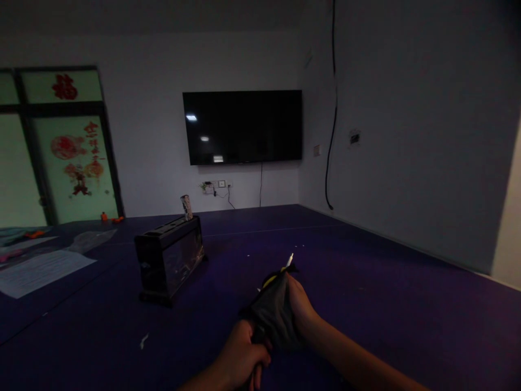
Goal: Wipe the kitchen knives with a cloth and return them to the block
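A dark grey cloth point(273, 312) is bunched between my hands, above the purple surface. My left hand point(246, 350) is closed around a dark part at its lower left end; what that part is cannot be made out. My right hand point(300, 304) is closed on the right side of the cloth, its fingers largely hidden behind it. From the cloth's far end a yellow curved edge point(269, 281) shows. Beyond it a thin white stick point(290, 260) with a bright tip points up and away. What the cloth covers is hidden.
A black box-shaped case point(181, 263) stands on the purple surface point(345, 326), with a patterned roll point(186, 207) upright on top. Printed paper point(46, 271) and clear plastic point(91, 240) lie left. A white scrap point(144, 341) lies in front. A television point(244, 127) hangs behind; the room is dim.
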Tool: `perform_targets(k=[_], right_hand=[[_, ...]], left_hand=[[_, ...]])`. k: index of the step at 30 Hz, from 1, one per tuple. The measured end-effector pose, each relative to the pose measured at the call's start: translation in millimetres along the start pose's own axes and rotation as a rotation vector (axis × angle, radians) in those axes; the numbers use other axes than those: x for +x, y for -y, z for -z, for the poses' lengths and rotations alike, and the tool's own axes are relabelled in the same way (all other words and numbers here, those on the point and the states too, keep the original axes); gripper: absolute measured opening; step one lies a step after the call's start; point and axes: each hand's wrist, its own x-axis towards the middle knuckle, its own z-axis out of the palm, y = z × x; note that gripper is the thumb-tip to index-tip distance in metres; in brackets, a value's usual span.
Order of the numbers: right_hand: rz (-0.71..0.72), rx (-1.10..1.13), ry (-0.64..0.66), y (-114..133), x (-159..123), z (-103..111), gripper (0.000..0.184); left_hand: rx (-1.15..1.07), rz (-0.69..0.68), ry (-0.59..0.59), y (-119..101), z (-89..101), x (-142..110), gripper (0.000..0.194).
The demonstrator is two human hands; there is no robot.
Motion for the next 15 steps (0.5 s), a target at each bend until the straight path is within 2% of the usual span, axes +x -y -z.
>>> perform_targets(k=[15], right_hand=[[-0.092, 0.006, 0.082, -5.8, -8.5, -3.4, 0.027]], left_hand=[[0.010, -0.029, -0.012, 2.1, 1.3, -1.8, 0.017]])
